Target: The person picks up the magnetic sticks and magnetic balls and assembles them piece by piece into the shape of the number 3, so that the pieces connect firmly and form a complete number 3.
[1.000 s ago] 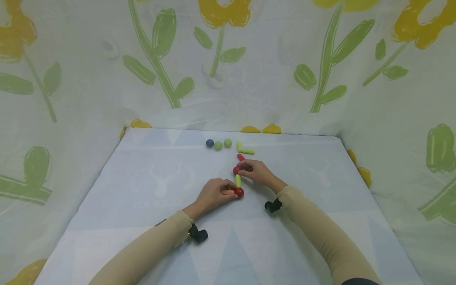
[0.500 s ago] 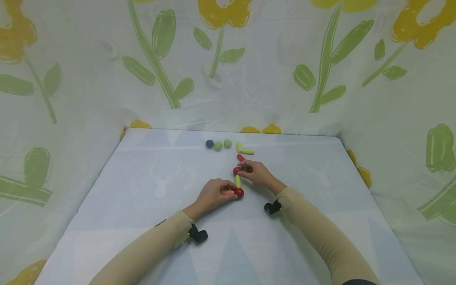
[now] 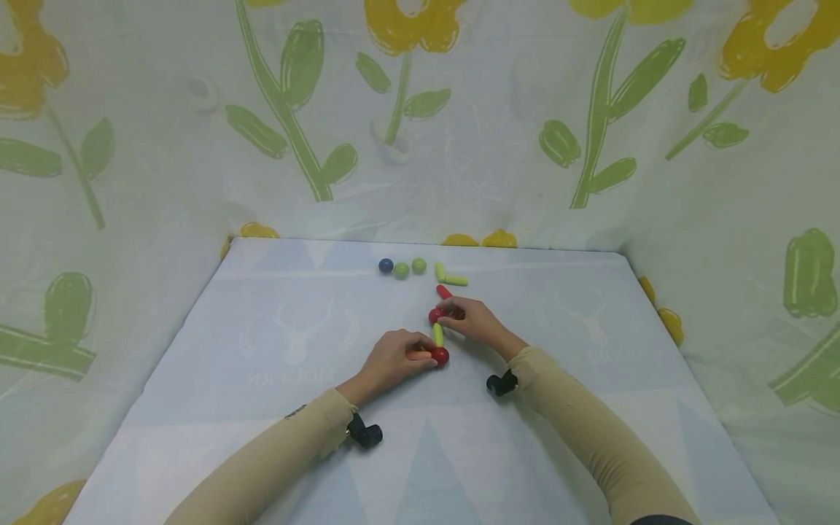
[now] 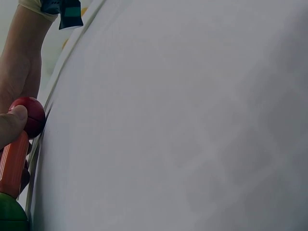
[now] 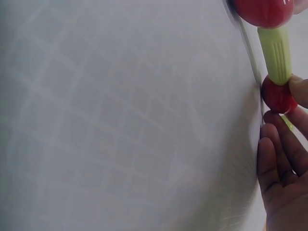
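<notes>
My left hand (image 3: pixel 397 357) grips the near red ball (image 3: pixel 440 356), its thumb on the ball in the left wrist view. An orange rod (image 4: pixel 14 163) runs from this ball to a green ball (image 4: pixel 12 214), which the hand hides in the head view. A yellow-green rod (image 3: pixel 438 335) joins the near red ball to a farther red ball (image 5: pixel 277 95). That farther ball is pinched between thumb and fingers of my right hand (image 3: pixel 474 319). Just beyond the right fingertips lies a red rod (image 3: pixel 443 291).
Toward the table's back sit a dark blue ball (image 3: pixel 386 266) and two light green balls, one (image 3: pixel 402 270) slightly nearer. Two yellow-green rods, one lying crosswise (image 3: pixel 456 280), form an L beside them. A flowered cloth (image 3: pixel 459 168) hangs behind the white-blue table (image 3: pixel 262 408).
</notes>
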